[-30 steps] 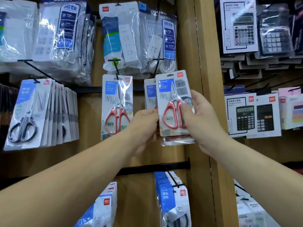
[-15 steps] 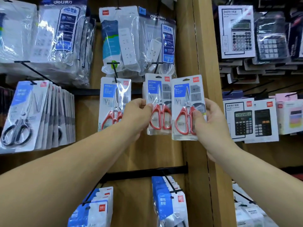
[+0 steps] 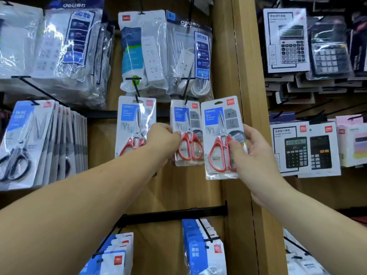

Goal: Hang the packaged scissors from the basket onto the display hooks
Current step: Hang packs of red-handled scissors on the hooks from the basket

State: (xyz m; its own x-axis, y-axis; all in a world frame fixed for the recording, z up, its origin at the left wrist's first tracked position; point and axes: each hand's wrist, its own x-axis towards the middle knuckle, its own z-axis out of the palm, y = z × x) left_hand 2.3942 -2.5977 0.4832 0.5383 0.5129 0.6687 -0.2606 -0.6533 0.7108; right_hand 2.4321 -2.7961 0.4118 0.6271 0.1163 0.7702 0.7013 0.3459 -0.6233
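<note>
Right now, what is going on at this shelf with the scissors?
A person is stocking a display wall. The right hand holds a loose scissors pack with red handles, not yet on any hook. The left hand grips the edge of a matching hung pack, which hangs from a black hook. A third pack hangs further left.

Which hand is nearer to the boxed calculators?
Right. The right hand, holding a scissors pack, is left of the boxed calculators; the left hand is farther left, gripping a hung pack.
</note>
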